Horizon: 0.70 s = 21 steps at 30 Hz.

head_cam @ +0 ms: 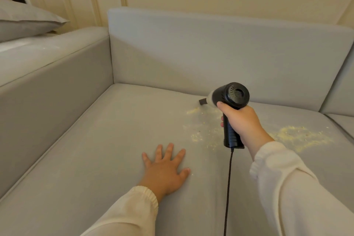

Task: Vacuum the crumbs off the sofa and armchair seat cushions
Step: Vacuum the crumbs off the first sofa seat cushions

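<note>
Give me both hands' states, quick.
Left hand: open, fingers spread flat on the seat cushion.
Right hand: closed around the handheld vacuum handle.

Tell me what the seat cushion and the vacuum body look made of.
Seat cushion: grey woven upholstery fabric, matte, with stitched seams, probably over foam. Handheld vacuum: likely black moulded plastic, slight sheen, with vent slots at the rear, held by the right hand.

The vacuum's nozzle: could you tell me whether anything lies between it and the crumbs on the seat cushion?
Nothing visible does. The handheld vacuum, gripped by the right hand, points its nozzle at bare cushion just above the crumbs. The left hand rests flat, well clear.
</note>
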Available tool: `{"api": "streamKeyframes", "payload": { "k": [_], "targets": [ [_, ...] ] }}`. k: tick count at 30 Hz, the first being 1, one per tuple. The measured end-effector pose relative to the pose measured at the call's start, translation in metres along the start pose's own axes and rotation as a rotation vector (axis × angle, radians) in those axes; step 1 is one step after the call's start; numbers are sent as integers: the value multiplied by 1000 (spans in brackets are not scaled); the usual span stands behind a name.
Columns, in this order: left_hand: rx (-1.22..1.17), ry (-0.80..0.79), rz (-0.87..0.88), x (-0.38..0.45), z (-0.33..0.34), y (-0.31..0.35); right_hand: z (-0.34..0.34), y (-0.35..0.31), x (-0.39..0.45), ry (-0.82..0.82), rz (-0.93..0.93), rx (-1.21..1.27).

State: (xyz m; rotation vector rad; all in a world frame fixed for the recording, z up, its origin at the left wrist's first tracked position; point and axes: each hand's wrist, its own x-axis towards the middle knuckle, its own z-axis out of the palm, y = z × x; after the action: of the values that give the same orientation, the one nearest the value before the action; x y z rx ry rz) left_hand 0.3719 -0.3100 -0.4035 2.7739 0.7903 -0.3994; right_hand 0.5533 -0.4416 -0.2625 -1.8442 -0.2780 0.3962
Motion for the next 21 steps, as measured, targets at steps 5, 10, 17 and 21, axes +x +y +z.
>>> {"api": "streamKeyframes", "payload": {
  "k": [5,10,17,21],
  "targets": [
    [-7,1,8,1,1,2,38,-13,27,-119,10,-6],
    [-8,2,13,-1,2,-1,72,-9,31,-156,17,13],
    [4,-3,5,2,0,-3,24,-2,-2,1,-32,-14],
    [-4,1,-9,1,2,-1,-19,8,-29,62,8,-32]
  ]
}}
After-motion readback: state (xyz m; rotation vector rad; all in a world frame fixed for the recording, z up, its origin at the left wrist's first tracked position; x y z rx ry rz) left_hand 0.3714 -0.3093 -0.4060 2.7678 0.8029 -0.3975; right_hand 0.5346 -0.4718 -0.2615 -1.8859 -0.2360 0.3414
